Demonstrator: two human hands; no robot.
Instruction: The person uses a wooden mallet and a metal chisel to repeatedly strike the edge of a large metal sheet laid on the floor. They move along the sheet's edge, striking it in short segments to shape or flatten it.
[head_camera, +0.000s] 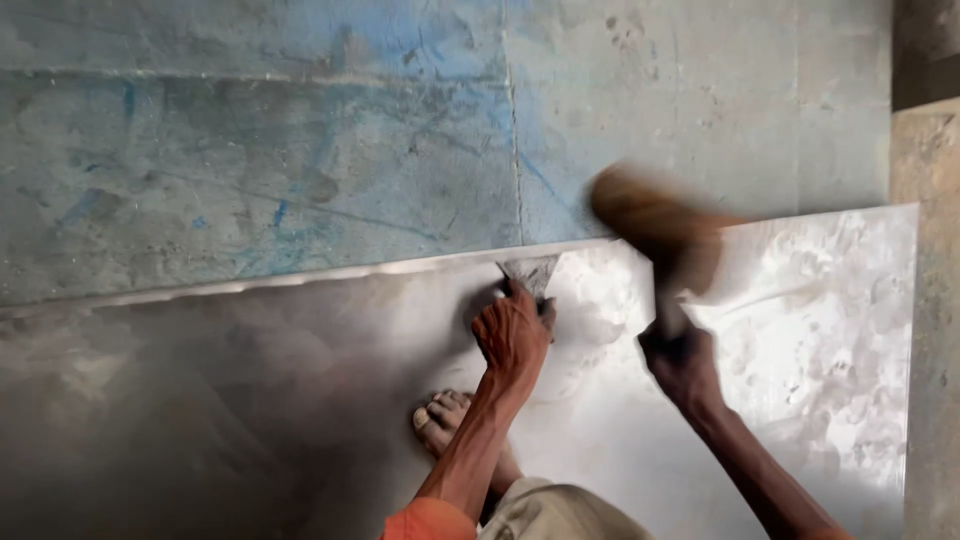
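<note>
A large shiny metal sheet (800, 340) lies flat on the floor, its far edge (300, 278) folded up. My left hand (512, 335) grips a flat metal wedge (530, 272) pressed against that edge near the middle. My right hand (680, 362) grips the handle of a wooden mallet (650, 215), whose brown head is blurred in motion above the sheet, just right of the wedge. My bare foot (442, 418) rests on the sheet below my left hand.
Beyond the sheet is a worn grey concrete floor (300, 150) with blue stains and a seam. A concrete pillar (928, 300) stands along the right edge. My knee in tan cloth (560, 512) shows at the bottom.
</note>
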